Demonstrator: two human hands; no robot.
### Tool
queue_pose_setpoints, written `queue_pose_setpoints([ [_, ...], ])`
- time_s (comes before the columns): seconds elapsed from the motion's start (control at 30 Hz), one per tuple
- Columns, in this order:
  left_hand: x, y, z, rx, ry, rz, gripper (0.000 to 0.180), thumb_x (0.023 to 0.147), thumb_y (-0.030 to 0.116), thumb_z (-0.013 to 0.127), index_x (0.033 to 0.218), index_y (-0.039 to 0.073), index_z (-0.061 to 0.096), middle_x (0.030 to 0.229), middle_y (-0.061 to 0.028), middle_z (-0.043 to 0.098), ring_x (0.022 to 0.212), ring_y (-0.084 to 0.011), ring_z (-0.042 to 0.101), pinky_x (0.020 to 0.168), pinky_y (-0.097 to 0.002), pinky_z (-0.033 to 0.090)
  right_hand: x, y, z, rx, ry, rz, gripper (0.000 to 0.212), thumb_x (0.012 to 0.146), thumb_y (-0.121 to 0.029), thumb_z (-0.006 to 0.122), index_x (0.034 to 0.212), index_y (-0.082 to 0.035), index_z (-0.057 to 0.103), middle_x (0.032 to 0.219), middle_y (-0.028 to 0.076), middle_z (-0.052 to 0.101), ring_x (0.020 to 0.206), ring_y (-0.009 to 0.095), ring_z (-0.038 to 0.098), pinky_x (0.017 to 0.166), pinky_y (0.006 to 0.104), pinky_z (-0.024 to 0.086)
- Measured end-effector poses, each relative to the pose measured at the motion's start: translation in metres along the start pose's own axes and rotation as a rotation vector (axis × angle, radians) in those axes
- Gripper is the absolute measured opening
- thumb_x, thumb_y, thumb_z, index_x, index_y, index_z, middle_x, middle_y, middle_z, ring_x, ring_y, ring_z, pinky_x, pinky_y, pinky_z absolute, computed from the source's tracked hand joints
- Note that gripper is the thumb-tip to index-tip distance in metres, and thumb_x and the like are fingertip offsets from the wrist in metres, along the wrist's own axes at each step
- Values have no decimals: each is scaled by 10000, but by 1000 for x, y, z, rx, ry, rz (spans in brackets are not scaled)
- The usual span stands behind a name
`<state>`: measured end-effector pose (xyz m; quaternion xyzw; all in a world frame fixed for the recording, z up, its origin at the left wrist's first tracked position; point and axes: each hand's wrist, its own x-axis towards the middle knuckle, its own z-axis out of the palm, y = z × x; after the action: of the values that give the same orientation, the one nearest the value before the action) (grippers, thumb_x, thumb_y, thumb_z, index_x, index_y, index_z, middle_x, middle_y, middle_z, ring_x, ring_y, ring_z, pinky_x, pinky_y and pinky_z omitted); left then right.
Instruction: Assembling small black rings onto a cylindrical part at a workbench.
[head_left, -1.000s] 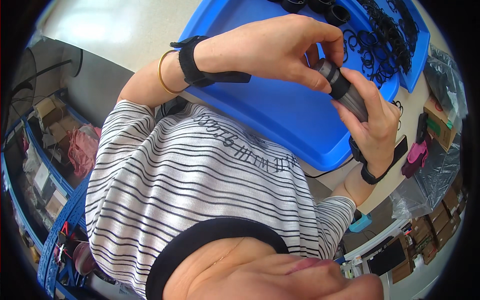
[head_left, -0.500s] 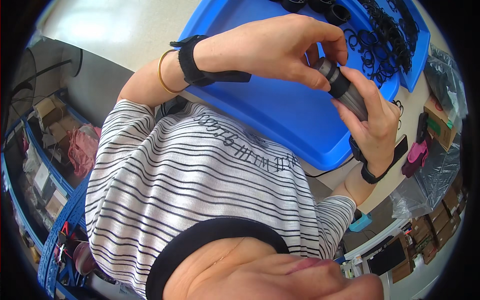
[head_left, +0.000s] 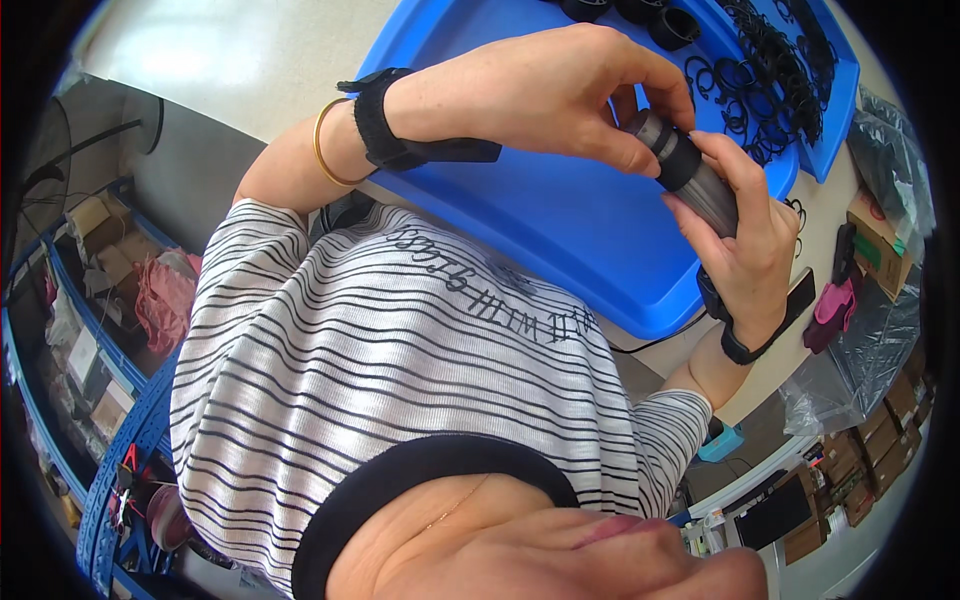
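Observation:
A grey metal cylinder (head_left: 712, 198) with a black band (head_left: 678, 163) around it is held at a tilt above the blue tray (head_left: 560, 230). My left hand (head_left: 570, 95) pinches its upper end, thumb on the near side and fingers curled over the far side. Lower down, my right hand (head_left: 745, 205) grips the body, with the index finger near the band and the thumb along the grey part. Black rings (head_left: 735, 118) lie in the tray beyond my hands, and several short black tubular parts (head_left: 675, 30) stand at its far edge.
Another blue tray (head_left: 845, 100) heaped with black rings adjoins at the right. Farther right are clear plastic wrapping (head_left: 850, 370), a cardboard box (head_left: 880, 245) and a pink-and-black item (head_left: 832, 310). Blue shelving (head_left: 125, 470) stands at the left.
My right fingers have shifted slightly on the cylinder, showing more of the black band. My left hand keeps nearly the same place at the upper end.

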<state>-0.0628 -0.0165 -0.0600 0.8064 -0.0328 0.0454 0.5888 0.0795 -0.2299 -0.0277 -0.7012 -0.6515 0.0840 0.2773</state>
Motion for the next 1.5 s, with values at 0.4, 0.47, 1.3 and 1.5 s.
queue_pose_setpoints([
  [0.4, -3, 3, -2, 3, -10, 1, 356, 845, 211, 804, 1148, 46, 719, 1024, -96, 737, 903, -220, 713, 788, -340, 583, 2, -5, 0, -25, -2, -9, 619, 720, -72, 868, 1285, -116, 620, 993, 97, 727, 766, 303, 733, 615, 377, 556],
  [0.47, -4, 1, -2, -18, 6, 23, 349, 845, 205, 801, 1143, 44, 714, 1020, -94, 735, 895, -217, 710, 781, -341, 583, 2, -5, 0, -24, -16, -15, 623, 721, -72, 867, 1290, -116, 617, 995, 98, 728, 768, 305, 733, 615, 377, 558],
  [1.3, -5, 5, -3, 8, -4, 2, 342, 834, 207, 804, 1117, 43, 705, 1002, -91, 730, 874, -209, 707, 760, -342, 581, 1, -7, 1, -26, -20, -5, 628, 714, -71, 871, 1285, -115, 615, 1011, 98, 733, 776, 306, 736, 614, 377, 560],
  [1.5, 1, 21, -18, -228, -146, -106, 368, 872, 78, 777, 1189, -32, 623, 1018, -132, 712, 854, -189, 693, 786, -312, 595, 2, -7, 1, -20, -9, -12, 611, 712, -71, 873, 1267, -110, 620, 1030, 102, 738, 793, 312, 742, 627, 379, 568],
])
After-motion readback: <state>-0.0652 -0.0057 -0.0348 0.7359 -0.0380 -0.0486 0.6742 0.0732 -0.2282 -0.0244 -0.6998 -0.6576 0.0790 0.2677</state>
